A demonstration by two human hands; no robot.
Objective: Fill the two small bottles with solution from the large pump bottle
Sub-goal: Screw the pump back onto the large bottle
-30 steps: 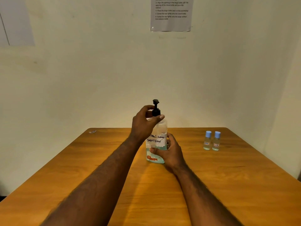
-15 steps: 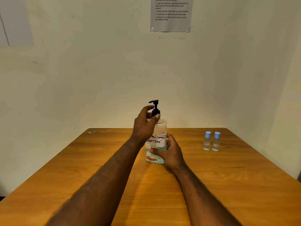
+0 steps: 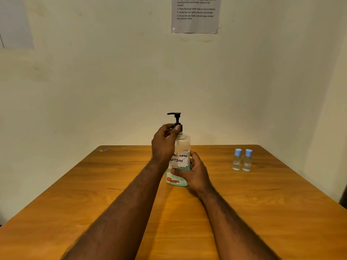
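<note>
The large pump bottle [image 3: 183, 145], clear with a handwritten white label and a little blue liquid at the bottom, stands upright in the middle of the wooden table [image 3: 262, 212]. My left hand [image 3: 164, 145] pinches the black collar of its pump [image 3: 176, 120], whose spout points left. My right hand [image 3: 193, 174] grips the lower body of the bottle from the right. The two small bottles [image 3: 242, 160], clear with light blue caps on, stand side by side at the right of the table, apart from both hands.
A small scrap [image 3: 103, 150] lies near the table's far left corner. The table stands in a corner, with walls behind and to the right. A printed instruction sheet [image 3: 195, 15] hangs on the back wall.
The pump head has turned under my left hand: its spout faced the camera, now it points left. My right hand has kept its hold on the bottle's body.
</note>
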